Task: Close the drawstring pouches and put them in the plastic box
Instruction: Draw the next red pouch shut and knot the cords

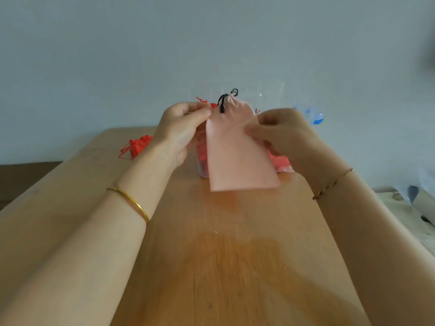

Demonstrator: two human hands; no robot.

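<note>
I hold a pale pink drawstring pouch (237, 151) up over the wooden table (235, 255). Its mouth is gathered, with a black cord (223, 101) and toggle at the top. My left hand (181, 128) pinches the pouch's upper left corner. My right hand (282, 130) grips its right edge. Behind the pouch stands the clear plastic box (202, 161), mostly hidden, with red pouches (280, 160) showing inside. Another red pouch (138, 147) lies on the table at the far left.
A blue and clear plastic object (314, 115) sits at the back right, partly behind my right hand. Crumpled plastic and paper (414, 198) lie off the table's right edge. A plain wall rises behind the table.
</note>
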